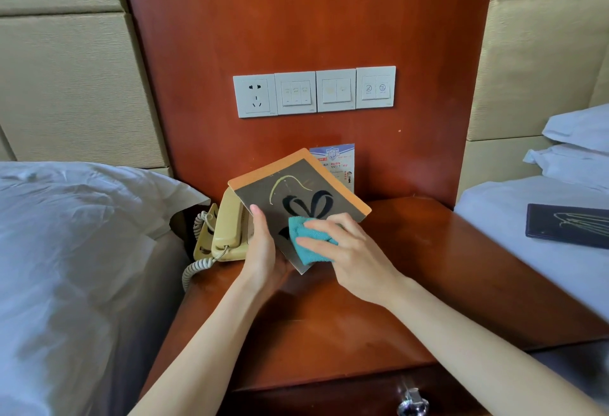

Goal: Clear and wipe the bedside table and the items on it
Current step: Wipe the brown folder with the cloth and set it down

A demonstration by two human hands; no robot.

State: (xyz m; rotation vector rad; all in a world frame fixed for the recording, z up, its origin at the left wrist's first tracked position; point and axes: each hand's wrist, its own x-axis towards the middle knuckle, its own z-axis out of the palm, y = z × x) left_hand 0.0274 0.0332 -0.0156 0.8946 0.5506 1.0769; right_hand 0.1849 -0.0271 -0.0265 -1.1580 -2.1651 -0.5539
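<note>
Gripping the thin, stiff, light-looking booklet (298,199) by its lower edge, the left hand (263,250) is steadying it while the right hand's (349,250) spread fingers are pressing the soft teal cloth (309,241) on its cover.

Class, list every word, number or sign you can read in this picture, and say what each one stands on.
Leaflet against the wooden panel: printed text, too blurred to read.
Right-hand switch plate: two round symbols, labels too small to read.
Other switch plates: faint icons, unreadable.
Booklet: drawn shapes only, no words.
Nothing can be quoted.
</note>
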